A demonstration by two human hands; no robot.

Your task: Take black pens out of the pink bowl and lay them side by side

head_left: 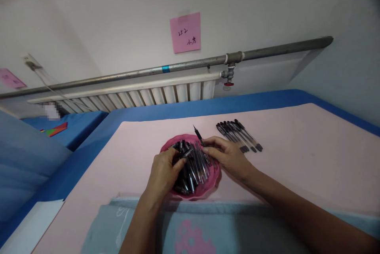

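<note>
A pink scalloped basket [216, 182] holds a heap of clear pen barrels and black pen parts [190, 175]. Over its right rim, my right hand [227, 155] pinches an uncapped pen [198, 133], its black grip and bare tip pointing up and away from me. At the basket's left side my left hand [164, 169] is closed, thumb and fingers on a short black pen cap [187, 153] above the heap. To the right of the basket, several capped black pens [237, 133] lie side by side in a slanted row.
A pale pink mat [297, 155] covers the blue table [142, 112]. Light blue cloth [133, 226] lies along the near edge, with white paper [35, 222] at left. Behind stand a white radiator [154, 95], a metal pipe [196, 63] and a red-handled valve [228, 84].
</note>
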